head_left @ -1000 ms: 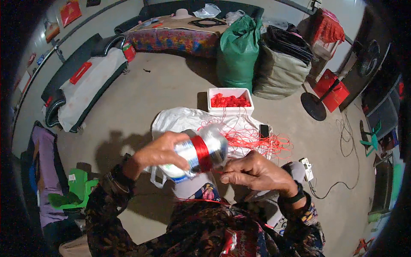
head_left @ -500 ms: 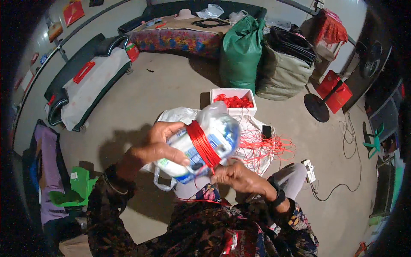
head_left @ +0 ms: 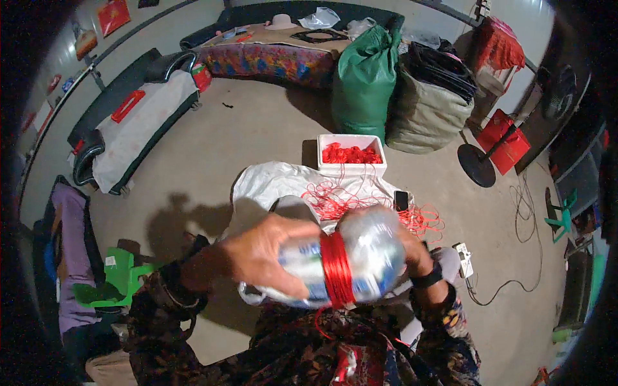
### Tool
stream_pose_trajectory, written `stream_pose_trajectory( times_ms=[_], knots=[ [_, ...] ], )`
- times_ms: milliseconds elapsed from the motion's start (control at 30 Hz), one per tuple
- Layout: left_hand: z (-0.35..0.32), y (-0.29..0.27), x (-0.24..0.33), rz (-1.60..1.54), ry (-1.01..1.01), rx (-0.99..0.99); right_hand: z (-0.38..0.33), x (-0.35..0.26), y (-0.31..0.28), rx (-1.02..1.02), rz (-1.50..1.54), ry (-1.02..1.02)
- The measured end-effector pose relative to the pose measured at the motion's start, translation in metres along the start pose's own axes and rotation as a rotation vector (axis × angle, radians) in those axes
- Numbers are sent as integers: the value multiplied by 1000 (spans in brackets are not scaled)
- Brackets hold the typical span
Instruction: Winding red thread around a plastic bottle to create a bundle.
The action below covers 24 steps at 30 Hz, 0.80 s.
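Note:
A plastic-wrapped package (head_left: 380, 257) with blue and white print is held in front of my lap, slightly blurred. Red cord (head_left: 337, 267) is wound in several turns around its middle, and a loose strand hangs below. My left hand (head_left: 267, 254) grips the package's left end, thumb on the near side and fingers over the top. My right hand (head_left: 415, 248) is behind the right end; its fingers are mostly hidden by the package. Beyond lies a loose tangle of red cord (head_left: 335, 199) on a white sheet (head_left: 264, 183).
A white box (head_left: 351, 170) holds red cord bundles. A black phone (head_left: 401, 200) lies on the sheet's right edge. Farther off stand a green sack (head_left: 364, 90) and a pale sack (head_left: 428, 119). A power strip (head_left: 463, 260) is at right, a green stool (head_left: 119, 283) at left.
The package has come lower and nearer, turning more level. My right hand has moved from its near lower edge, where it pinched the cord, to behind its right end.

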<state>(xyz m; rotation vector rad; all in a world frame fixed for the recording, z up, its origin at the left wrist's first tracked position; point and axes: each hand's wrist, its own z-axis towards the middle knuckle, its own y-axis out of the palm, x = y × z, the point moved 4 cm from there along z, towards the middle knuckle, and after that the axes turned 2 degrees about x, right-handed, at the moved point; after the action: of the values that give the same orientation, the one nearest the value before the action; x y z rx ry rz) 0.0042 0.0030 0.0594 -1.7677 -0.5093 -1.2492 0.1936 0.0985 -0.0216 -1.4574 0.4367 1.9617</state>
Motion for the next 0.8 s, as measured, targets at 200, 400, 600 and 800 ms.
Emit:
stream_pose_trajectory(
  times_ms=[200,400,600,800],
  knots=[
    [-1,-37,-63,-134,-208,273,-32,10,48,-265,-436,76],
    [19,14,-81,420,25,121,-3,-90,31,-398,-504,-96],
    [-9,23,-28,60,95,44,28,-30,7,-292,-180,358],
    [-12,-23,-31,-402,-130,308,-41,68,44,-154,-225,185]
  ],
)
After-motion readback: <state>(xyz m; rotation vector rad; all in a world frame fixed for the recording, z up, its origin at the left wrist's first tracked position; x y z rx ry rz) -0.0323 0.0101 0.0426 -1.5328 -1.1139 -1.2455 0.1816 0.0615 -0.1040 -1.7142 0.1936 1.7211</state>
